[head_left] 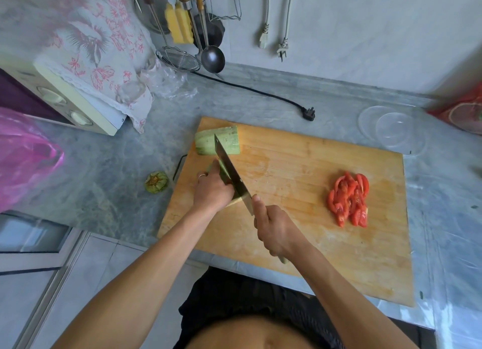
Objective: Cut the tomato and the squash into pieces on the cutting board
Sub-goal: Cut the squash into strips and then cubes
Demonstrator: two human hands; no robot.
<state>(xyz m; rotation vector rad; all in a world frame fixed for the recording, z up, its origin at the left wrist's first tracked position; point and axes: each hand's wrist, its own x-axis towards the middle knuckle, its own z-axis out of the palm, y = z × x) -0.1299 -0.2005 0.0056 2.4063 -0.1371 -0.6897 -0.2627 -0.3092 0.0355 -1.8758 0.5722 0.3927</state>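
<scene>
A wooden cutting board [300,166] lies on the grey counter. My right hand [276,231] grips the handle of a cleaver [232,174], whose blade runs up and left across a pale green squash piece [223,170]. My left hand [212,189] holds that piece down with curled fingers, right beside the blade. Another larger squash chunk [217,140] sits at the board's far left corner. A pile of red tomato slices [349,200] lies on the right side of the board.
A cut-off squash end [156,182] lies on the counter left of the board. A pink plastic bag [23,155] is at far left, clear plastic lids [391,129] at back right, and a black power plug [309,113] behind the board.
</scene>
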